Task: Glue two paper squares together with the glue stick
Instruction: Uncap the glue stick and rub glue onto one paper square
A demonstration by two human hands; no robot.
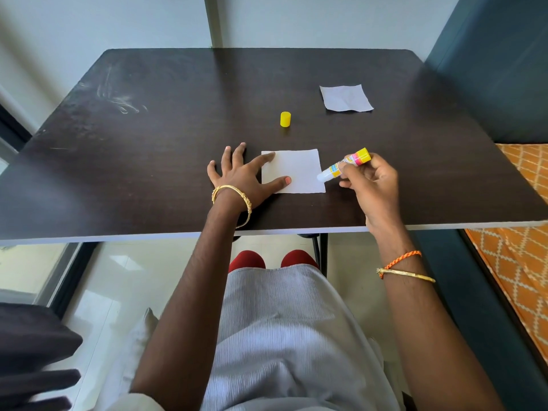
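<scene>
Right hand point(367, 182) presses uncapped glue stick point(344, 167) onto white paper square point(296, 170).

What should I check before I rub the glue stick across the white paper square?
1. Cap off: ok. The small yellow plastic cap stands apart on the dark wooden table.
2. Paper held flat: ok. The left hand has its forefinger and thumb on the near white paper square.
3. Stick gripped: ok. The right hand holds the yellow and pink glue stick, tilted.
4. Tip on the paper: ok, at its right edge.
5. Glue already spread: cannot tell.
6. Second piece ready: ok. The far crumpled white paper square lies alone, beyond the cap.
</scene>
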